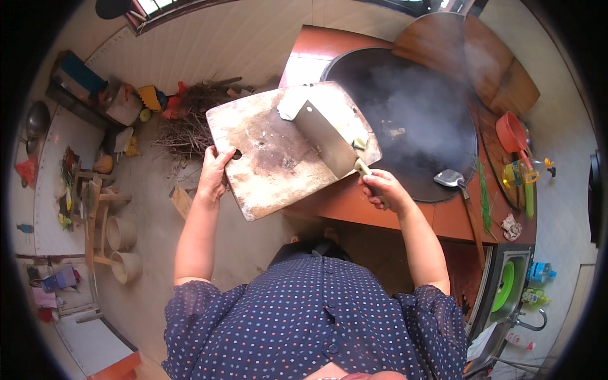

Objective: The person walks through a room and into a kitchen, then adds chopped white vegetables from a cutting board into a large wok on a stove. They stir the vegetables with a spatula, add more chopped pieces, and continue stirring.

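Note:
My left hand (214,175) grips the left edge of a worn wooden cutting board (270,156), thumb on top beside its hole. In my right hand (385,190) is the handle of a cleaver (327,140), its broad blade standing on edge across the board. To the right of the blade lie pale pieces of food (354,126), overexposed, with a green piece (359,143) among them. The board's right end reaches over the near-left rim of a large wok (418,114). Steam rises from the wok, and a few bits lie in it.
A metal spatula (449,178) rests on the wok's right rim. Along the red-tiled counter (370,204) are an oil bottle (515,173), a red ladle (510,132) and green stalks (484,199). A sink (515,275) is at right. Brushwood (190,123) and a wooden stool (97,213) stand left.

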The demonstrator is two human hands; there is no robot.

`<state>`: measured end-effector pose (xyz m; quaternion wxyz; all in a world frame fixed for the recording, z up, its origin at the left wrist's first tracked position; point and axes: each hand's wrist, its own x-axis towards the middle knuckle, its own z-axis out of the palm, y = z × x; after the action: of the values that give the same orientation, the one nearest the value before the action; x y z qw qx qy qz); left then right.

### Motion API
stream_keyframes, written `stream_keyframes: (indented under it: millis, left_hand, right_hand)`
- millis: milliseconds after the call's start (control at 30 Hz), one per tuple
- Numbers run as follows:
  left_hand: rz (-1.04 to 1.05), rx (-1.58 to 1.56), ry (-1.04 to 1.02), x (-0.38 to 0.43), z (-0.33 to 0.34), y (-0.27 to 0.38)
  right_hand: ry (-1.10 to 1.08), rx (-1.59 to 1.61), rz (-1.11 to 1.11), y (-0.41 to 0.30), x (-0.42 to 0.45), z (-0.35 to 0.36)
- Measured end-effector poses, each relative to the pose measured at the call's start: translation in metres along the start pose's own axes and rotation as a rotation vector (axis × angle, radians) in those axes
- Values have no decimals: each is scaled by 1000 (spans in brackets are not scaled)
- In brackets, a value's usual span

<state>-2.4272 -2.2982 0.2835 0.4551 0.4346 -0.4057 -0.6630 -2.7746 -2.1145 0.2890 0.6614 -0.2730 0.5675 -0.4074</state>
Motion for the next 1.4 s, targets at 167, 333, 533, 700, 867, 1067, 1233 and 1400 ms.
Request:
stream_keyframes:
  millis: [167,333,533,700,867,1067,1233,1400]
  left_hand:
    - [9,-28,-34,-17,35,22]
    - [25,16,-43,-17,38,27]
    - [6,36,-38,-20,31,24]
    - [37,7,-49,-17,20,13]
    - [10,2,-66,-11,17,7]
    - [1,-15,-85,-10,5,5]
    - [-31,-48,-79,-10,1,0]
    - [-67,-11,-69,-5,-4,-5]
  right_hand:
    - [121,14,-39,20,-6,-61]
    - [271,108,-60,55,8,-106]
    - [376,282,-124,54,13,-104]
    - [-57,282,-182,-8,10,-2]
    - [-325,311,-73,-29,46,50]
    - [-105,414,55,-32,93,0]
    - [254,324,-24,-15,98,-80]
    - [483,300,-91,-6,87,-120]
